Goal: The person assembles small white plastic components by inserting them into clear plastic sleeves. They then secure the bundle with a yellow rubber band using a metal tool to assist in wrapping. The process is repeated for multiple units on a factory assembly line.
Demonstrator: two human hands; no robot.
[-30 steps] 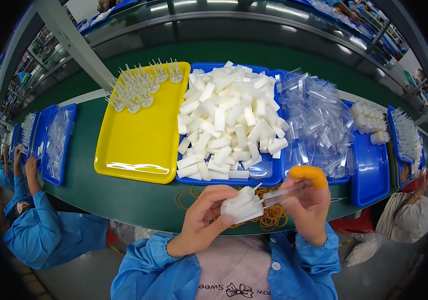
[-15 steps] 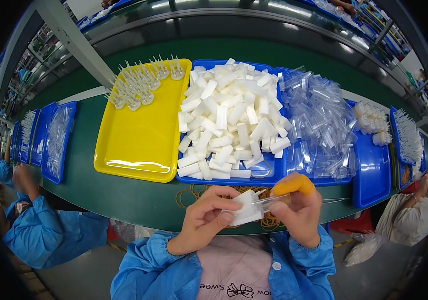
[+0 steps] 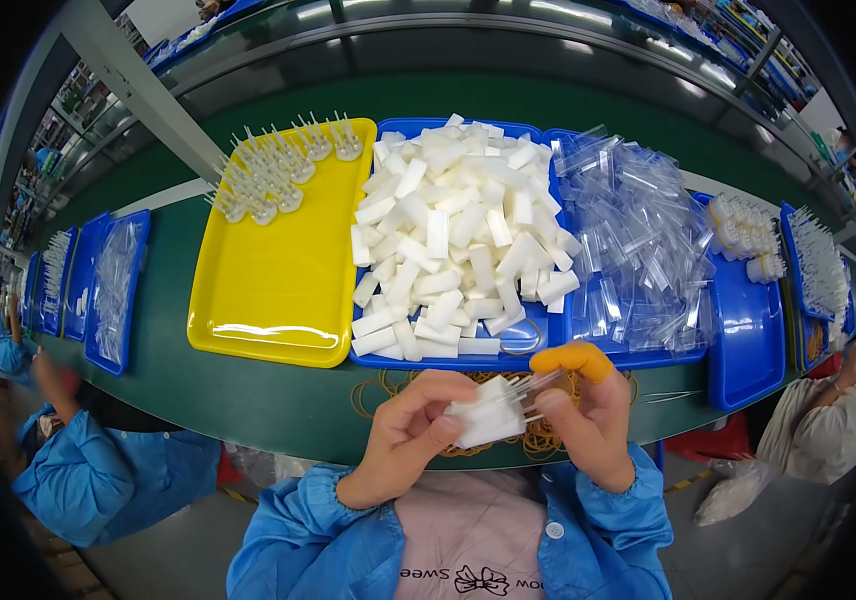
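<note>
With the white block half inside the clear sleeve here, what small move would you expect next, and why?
Probably the left hand pushes the white block further into the clear sleeve that the right hand holds open. Part of the block seems to remain outside the sleeve, both hands have a grip on the pair, and neither reaches toward the yellow tray.

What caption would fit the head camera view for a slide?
Both hands, left hand and right hand, hold a white foam block and clear sleeve above rubber bands.
</note>
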